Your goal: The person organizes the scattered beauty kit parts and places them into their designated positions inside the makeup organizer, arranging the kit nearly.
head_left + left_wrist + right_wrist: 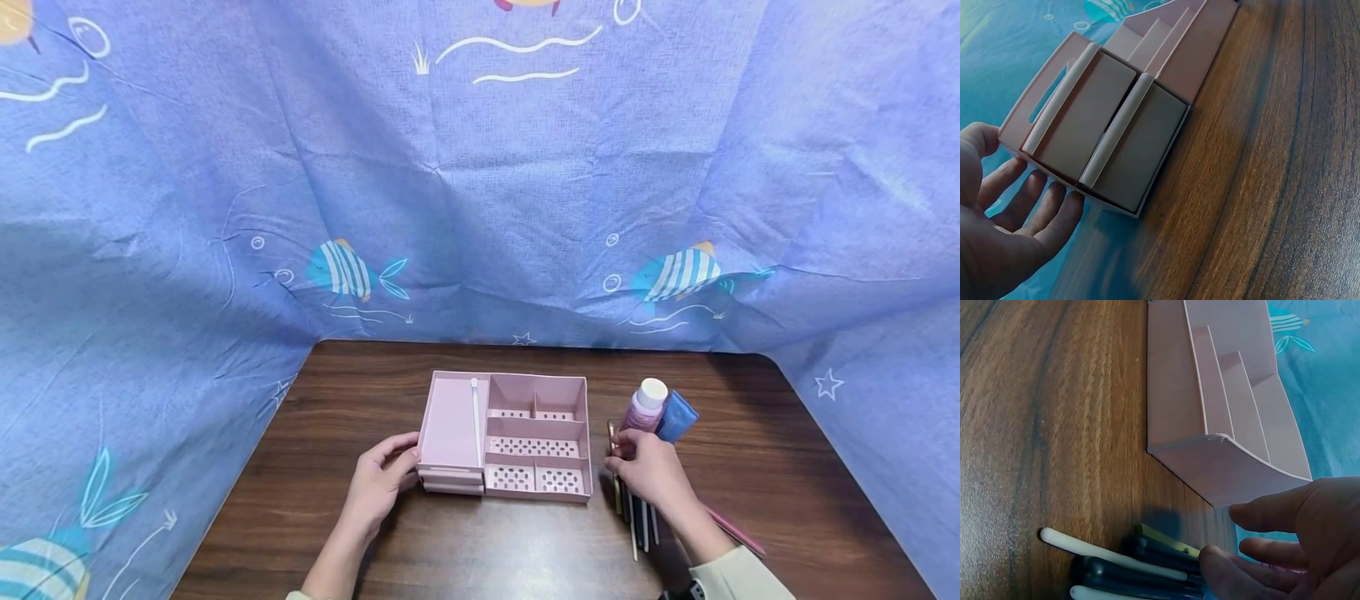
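The pink box [452,425] stands on the wooden counter [360,387], with its compartments [534,447] on the right and two drawers [1085,109] at the front left. A slim white stick [476,417] lies on its flat top. At the left side of the box, the person's left hand [378,483] touches the wall with fingers spread and slightly bent. The right hand [651,468] hovers just right of the box, its thumb and fingertips apart, with no item visible between them. Beneath it, to the right of the box, lie dark pens [1129,582], a pale stick [1110,553] and a yellowish strip [1169,539]. Also right of the box are a white-capped bottle [647,407], a blue packet [678,417] beside it and, farther out, a pink pencil [738,533]. Behind the box hangs a fish-patterned curtain [510,208].
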`<action>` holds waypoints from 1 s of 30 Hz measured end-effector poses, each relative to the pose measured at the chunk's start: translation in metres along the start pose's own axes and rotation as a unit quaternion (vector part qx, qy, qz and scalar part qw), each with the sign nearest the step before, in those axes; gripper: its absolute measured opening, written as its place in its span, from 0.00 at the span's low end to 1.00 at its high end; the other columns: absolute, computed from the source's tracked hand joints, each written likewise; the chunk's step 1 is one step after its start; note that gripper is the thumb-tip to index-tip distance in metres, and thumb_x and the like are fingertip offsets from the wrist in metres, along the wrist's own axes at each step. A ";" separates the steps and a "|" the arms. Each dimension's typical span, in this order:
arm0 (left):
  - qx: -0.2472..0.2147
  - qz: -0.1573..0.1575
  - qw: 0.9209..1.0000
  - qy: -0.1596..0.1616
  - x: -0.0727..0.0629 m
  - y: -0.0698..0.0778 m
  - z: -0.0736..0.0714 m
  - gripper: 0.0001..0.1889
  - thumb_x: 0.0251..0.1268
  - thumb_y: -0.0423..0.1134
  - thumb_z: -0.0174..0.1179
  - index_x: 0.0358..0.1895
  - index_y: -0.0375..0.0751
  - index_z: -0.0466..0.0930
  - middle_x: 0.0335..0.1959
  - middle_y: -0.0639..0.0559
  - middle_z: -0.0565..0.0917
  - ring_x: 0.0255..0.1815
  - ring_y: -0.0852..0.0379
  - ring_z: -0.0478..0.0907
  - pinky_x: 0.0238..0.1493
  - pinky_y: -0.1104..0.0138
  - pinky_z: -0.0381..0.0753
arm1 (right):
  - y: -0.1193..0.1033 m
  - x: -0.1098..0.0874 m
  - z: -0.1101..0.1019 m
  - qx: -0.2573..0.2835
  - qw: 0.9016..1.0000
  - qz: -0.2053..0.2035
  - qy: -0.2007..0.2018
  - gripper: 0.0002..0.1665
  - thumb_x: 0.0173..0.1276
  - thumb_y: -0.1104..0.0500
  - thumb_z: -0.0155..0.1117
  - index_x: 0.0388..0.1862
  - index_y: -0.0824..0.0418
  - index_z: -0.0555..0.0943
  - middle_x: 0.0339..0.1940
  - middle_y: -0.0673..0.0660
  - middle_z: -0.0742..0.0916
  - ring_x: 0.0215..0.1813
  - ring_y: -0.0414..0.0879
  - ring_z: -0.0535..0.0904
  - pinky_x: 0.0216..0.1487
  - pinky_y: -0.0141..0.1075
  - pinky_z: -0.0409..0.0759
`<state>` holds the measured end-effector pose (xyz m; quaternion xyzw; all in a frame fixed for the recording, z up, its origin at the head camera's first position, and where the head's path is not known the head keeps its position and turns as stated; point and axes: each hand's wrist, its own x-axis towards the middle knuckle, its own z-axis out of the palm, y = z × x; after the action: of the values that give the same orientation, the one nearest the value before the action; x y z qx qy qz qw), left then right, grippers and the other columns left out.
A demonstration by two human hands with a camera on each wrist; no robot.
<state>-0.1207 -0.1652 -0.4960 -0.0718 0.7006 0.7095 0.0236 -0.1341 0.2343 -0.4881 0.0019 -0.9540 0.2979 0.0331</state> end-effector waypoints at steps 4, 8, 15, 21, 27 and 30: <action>0.001 0.000 1.000 0.000 0.000 0.001 0.000 0.18 0.71 0.29 0.60 0.62 0.28 0.79 0.52 0.37 0.86 0.43 0.58 0.86 0.46 0.64 0.88 | 0.000 0.000 0.001 -0.009 1.000 0.013 -0.011 0.18 0.54 0.59 0.76 0.44 0.63 0.87 0.32 0.53 0.91 0.37 0.53 0.87 0.40 0.50 0.83; 0.001 0.000 1.000 0.000 0.000 0.002 0.001 0.18 0.71 0.29 0.61 0.62 0.28 0.79 0.52 0.37 0.85 0.43 0.59 0.86 0.46 0.65 0.88 | -0.003 -0.001 0.001 -0.015 1.000 0.019 -0.019 0.17 0.54 0.59 0.76 0.44 0.62 0.88 0.33 0.54 0.91 0.38 0.54 0.86 0.40 0.52 0.83; -0.007 -0.001 1.000 -0.002 0.001 0.000 0.001 0.18 0.72 0.29 0.60 0.62 0.28 0.79 0.53 0.36 0.85 0.44 0.59 0.86 0.47 0.65 0.88 | -0.006 -0.001 0.003 -0.022 0.999 0.022 -0.032 0.17 0.55 0.58 0.75 0.44 0.62 0.88 0.34 0.54 0.91 0.39 0.55 0.87 0.40 0.52 0.84; 0.003 -0.004 1.000 0.000 0.000 0.000 0.001 0.18 0.72 0.29 0.60 0.62 0.29 0.79 0.54 0.36 0.85 0.44 0.57 0.86 0.47 0.64 0.88 | -0.008 0.001 0.008 -0.020 0.999 0.025 -0.038 0.17 0.55 0.60 0.75 0.44 0.62 0.88 0.33 0.53 0.91 0.38 0.53 0.87 0.40 0.51 0.84; 0.006 -0.004 1.000 0.002 0.000 0.000 0.001 0.18 0.72 0.29 0.60 0.62 0.29 0.79 0.53 0.37 0.85 0.44 0.58 0.86 0.47 0.65 0.88 | -0.008 0.004 0.014 -0.030 0.999 0.005 -0.034 0.15 0.54 0.61 0.74 0.41 0.62 0.88 0.31 0.53 0.90 0.35 0.49 0.86 0.37 0.48 0.84; 0.004 -0.002 1.000 0.001 0.000 0.000 0.001 0.18 0.72 0.29 0.60 0.62 0.29 0.79 0.53 0.37 0.85 0.43 0.59 0.86 0.46 0.65 0.88 | -0.008 0.006 0.016 -0.040 0.999 -0.003 -0.029 0.13 0.52 0.62 0.75 0.39 0.61 0.88 0.30 0.52 0.90 0.35 0.50 0.85 0.36 0.48 0.83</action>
<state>-0.1206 -0.1637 -0.4959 -0.0742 0.7030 0.7069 0.0246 -0.1409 0.2187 -0.4966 0.0121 -0.9658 0.2588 0.0066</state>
